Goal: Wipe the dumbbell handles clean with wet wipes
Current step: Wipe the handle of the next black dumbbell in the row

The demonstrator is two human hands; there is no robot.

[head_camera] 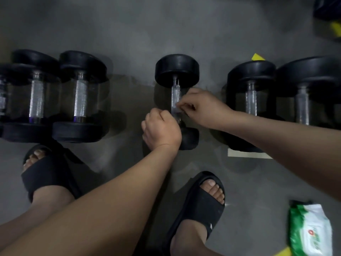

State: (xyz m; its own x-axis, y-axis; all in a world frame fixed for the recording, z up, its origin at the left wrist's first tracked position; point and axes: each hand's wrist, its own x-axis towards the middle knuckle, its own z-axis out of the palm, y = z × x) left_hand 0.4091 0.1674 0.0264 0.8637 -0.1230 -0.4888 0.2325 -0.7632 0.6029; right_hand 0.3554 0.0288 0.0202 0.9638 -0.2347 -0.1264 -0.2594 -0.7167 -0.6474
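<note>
A black dumbbell (176, 70) with a chrome handle lies on the grey floor in the middle of the view. My left hand (161, 129) grips the near end of its handle with curled fingers. My right hand (200, 106) reaches in from the right and pinches a small pale wet wipe (177, 107) against the middle of the handle. The near weight of the dumbbell is partly hidden behind my left wrist. A green and white pack of wet wipes (310, 228) lies on the floor at the lower right.
Two dumbbells (79, 97) lie side by side at the left and two larger ones (251, 100) at the right. My feet in black slides (199, 206) stand on the floor below the dumbbells. Yellow scraps lie at the far right.
</note>
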